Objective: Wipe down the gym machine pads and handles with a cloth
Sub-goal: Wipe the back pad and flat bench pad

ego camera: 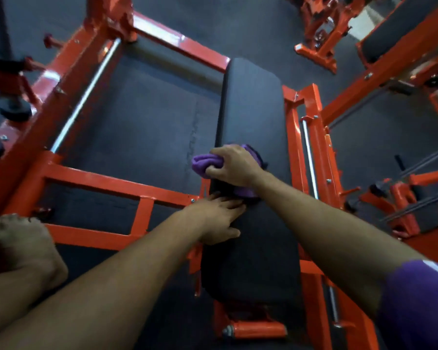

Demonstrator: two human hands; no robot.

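Cloth (204, 163) in right hand (234, 166)

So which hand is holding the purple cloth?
The right hand grips the purple cloth on the black pad. The left hand just lies flat on the pad, holding nothing.

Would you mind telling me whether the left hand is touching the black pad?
Touching. The head view shows the left hand lying flat on the black pad, fingers spread over its left edge.

Matt pad (250, 104) — fluffy cloth (204, 162)
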